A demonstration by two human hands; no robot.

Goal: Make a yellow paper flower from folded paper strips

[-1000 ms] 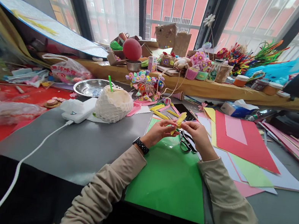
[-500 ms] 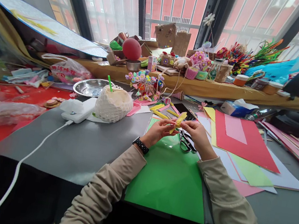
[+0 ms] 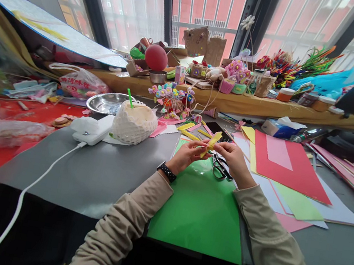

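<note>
A small folded piece of yellow paper [image 3: 214,140] is pinched between my two hands, above the far part of a green sheet [image 3: 197,213]. My left hand [image 3: 188,155] grips it from the left with closed fingertips. From the right, my right hand [image 3: 234,158] pinches its other side between thumb and fingers. A pair of scissors [image 3: 219,172] lies on the green sheet, partly hidden behind my right hand. Beyond my hands are several yellow strips [image 3: 186,127] and pink strips [image 3: 195,127].
Left of me stand a coconut in white netting [image 3: 134,126] with a green straw, a metal plate [image 3: 100,103] and a white charger [image 3: 97,130] with its cable. Red paper [image 3: 292,180] and other coloured sheets lie right. A pipe-cleaner flower bunch [image 3: 171,97] stands ahead.
Almost nothing differs. Both hands keep their pinch on the yellow paper, with only a very slight shift of the fingers.
</note>
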